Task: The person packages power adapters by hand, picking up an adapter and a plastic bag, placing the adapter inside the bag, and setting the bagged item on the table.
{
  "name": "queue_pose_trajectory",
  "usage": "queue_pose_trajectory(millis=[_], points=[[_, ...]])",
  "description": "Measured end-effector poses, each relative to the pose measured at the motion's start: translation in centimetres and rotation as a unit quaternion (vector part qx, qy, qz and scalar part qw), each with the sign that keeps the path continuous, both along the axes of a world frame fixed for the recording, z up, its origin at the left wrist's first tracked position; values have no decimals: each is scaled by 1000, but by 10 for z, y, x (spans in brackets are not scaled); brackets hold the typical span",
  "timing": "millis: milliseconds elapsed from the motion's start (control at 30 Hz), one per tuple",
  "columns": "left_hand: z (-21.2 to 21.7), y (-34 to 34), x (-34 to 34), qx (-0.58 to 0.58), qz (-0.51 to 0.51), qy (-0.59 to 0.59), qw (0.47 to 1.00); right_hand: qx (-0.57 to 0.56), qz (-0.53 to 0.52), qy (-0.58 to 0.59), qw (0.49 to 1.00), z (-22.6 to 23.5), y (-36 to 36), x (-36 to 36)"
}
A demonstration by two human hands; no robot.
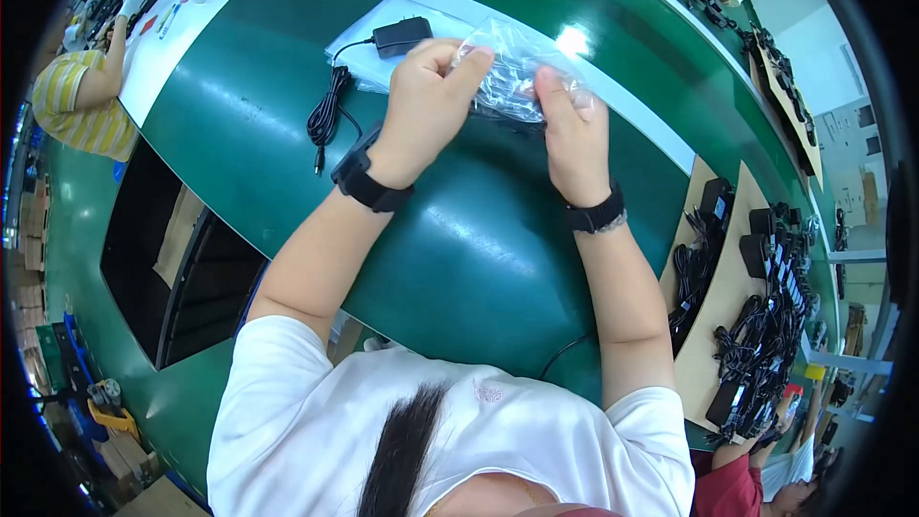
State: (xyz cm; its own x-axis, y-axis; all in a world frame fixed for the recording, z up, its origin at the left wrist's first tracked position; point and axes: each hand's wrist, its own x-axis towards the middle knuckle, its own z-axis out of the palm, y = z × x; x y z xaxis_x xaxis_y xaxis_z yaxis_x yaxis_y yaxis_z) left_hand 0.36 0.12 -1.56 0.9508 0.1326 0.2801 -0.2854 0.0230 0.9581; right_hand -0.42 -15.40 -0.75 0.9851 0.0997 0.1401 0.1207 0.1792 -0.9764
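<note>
I have a clear plastic bag pinched between both hands, held up over the green belt. My left hand grips its near-left edge, thumb and forefinger closed tight on the film; my right hand is closed on the right edge, fingers curled behind the crinkled plastic and thumb on top. Neither hand has anything else in it. The bag hangs between my two grips, bunched and glossy, and I cannot tell whether its mouth is parted or whether something dark already sits inside.

Just beyond my left knuckles lies a black power adapter on a flat stack of more clear bags, its coiled cord trailing down to the left of my left wrist. Well off to the right of my right forearm, a heap of more adapters and cords rests on a tan board. Another person in a striped yellow top works far to my left.

By my reading, I am at the bag-opening stage: the film is in hand, the adapter is not. Going on would need the two layers rubbed apart at the mouth and held wide with one hand, freeing the other for the adapter beyond my left grip.
</note>
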Motion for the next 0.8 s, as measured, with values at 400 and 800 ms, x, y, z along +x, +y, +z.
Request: queue_pose_trajectory(millis=[400, 800], points=[[18, 13, 5, 22, -82, 46, 995, -84, 42, -126, 988, 11, 6, -2], [30, 29, 12, 279, 211, -41, 936, -604, -190, -118, 765, -22, -127, 212]])
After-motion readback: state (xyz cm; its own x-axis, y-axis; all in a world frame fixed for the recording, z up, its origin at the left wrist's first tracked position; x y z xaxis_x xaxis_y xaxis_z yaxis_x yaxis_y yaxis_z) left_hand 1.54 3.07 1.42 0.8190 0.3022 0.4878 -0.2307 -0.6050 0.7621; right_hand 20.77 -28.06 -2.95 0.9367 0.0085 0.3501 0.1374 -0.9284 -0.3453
